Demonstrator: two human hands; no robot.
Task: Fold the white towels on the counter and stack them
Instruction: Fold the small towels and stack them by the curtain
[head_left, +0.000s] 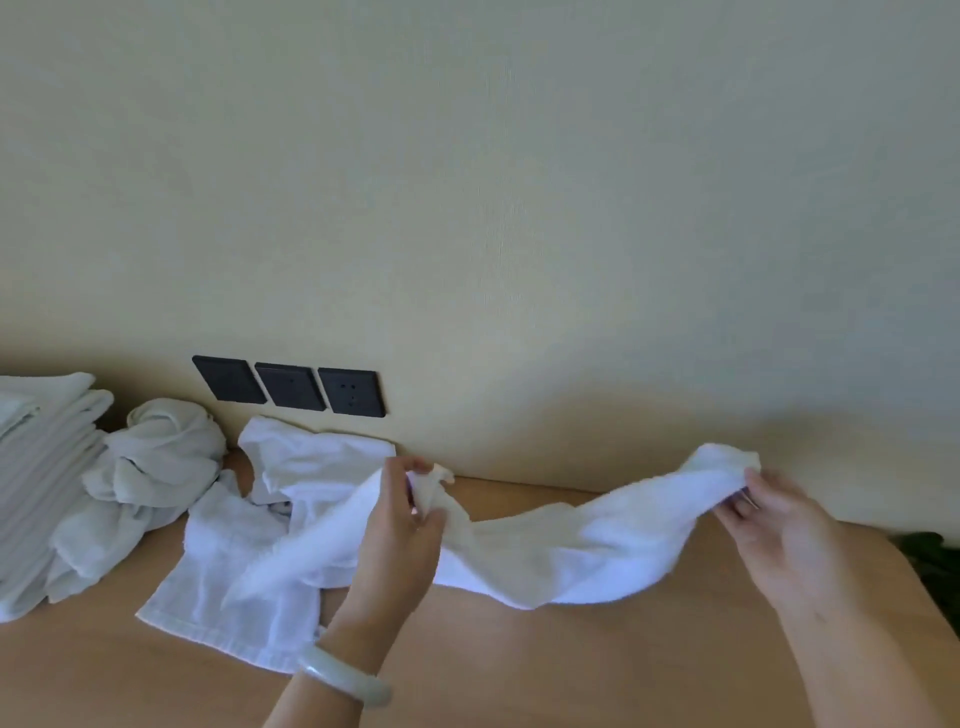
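- Hands share one cloth: our left hand pinches a bunched corner of the stretched towel between thumb and fingers. Our right hand pinches the far end, with its fingers curled under the edge.
- We judge the wide spread is meant to pull the cloth open and find a straight edge before the first fold.
- That towel sags between our hands, low over the counter and close to the wall; we cannot tell whether its belly touches the wood.
- It is thick, soft terry, twisted into a loose rope rather than lying flat. We expect it to drape and cling to itself, so it likely needs a shake.
- The folded stack sits at far left, its layered edges fairly even.
- A crumpled towel leans against it in a knotted lump.
- A flat towel with a hemmed border lies spread out, partly under the one we hold.
- The counter is smooth, pale wood, with dark wall sockets behind and a pale glossy bangle on our left wrist.
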